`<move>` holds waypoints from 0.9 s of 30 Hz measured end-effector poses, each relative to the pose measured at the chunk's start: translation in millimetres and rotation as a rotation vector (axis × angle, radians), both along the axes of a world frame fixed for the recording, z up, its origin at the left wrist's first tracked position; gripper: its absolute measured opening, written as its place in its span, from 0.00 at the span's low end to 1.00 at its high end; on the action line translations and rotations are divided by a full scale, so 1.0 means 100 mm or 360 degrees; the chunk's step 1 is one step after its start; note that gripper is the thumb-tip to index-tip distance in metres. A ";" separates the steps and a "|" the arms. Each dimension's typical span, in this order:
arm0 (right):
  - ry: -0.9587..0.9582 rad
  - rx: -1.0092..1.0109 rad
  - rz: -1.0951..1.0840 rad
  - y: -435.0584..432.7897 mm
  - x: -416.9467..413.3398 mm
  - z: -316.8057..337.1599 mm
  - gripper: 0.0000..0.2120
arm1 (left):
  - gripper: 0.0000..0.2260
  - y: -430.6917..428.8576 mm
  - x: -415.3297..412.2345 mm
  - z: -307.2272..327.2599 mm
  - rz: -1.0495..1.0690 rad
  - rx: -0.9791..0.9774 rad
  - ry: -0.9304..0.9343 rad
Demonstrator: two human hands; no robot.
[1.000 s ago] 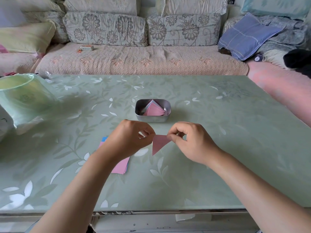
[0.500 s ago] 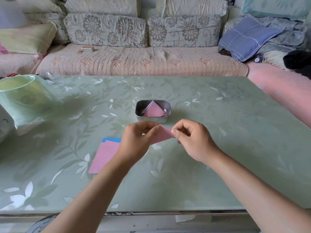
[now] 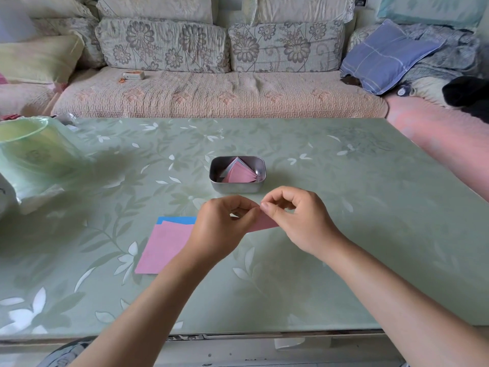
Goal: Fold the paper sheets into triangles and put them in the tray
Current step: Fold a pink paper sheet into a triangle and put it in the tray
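Hands come first in the head view. Your left hand (image 3: 219, 229) has curled fingers and pinches the left end of a pink paper (image 3: 264, 223). Your right hand (image 3: 299, 221) is also curled, and it pinches the right end of the same paper between thumb and forefinger. The fingertips of the two hands are almost touching. Your left hand hides most of the paper, so only a narrow pink strip shows between the hands. Whether the paper touches the table (image 3: 344, 207) you cannot tell.

The tray (image 3: 237, 188) stands just behind your hands, near the middle of the table. Pink triangles (image 3: 238, 173) lie in it, leaning on each other. A pink sheet (image 3: 164, 247) lies flat to the left of your left hand, on top of a blue sheet (image 3: 177, 220). Your left wrist covers their right edge. A green bag (image 3: 31, 154) stands at the far left of the table, well apart. A sofa (image 3: 211, 94) is behind the table.
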State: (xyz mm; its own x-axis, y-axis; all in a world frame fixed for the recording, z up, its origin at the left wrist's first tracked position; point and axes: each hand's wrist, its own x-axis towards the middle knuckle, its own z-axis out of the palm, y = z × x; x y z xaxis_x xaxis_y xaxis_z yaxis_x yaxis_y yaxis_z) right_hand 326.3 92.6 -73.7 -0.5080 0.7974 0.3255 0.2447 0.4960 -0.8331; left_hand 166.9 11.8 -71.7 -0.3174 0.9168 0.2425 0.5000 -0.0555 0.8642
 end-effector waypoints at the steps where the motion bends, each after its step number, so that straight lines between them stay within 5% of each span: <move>1: -0.0001 0.0022 0.0004 0.00 0.00 0.01 0.05 | 0.04 0.00 0.01 0.00 0.0001 0.0002 -0.0011; 12: 0.0183 0.0015 -0.0077 0.09 0.06 0.04 0.08 | 0.07 -0.02 -0.08 0.02 -0.0094 -0.0088 0.0070; 20: 0.0229 -0.0065 -0.0165 0.16 0.06 0.03 0.11 | 0.05 -0.01 -0.27 -0.02 0.0013 -0.0217 0.0476; 27: 0.0149 -0.0138 -0.0042 0.06 -0.10 -0.02 0.09 | 0.02 0.05 -0.15 0.08 -0.0122 0.0033 0.0163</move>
State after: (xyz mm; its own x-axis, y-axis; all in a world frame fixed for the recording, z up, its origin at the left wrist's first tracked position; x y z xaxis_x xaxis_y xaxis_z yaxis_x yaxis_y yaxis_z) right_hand 316.5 98.2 -75.5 -0.4571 0.8373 0.2998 0.1758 0.4155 -0.8924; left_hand 151.5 17.0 -64.2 -0.2189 0.9319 0.2893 0.5794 -0.1145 0.8070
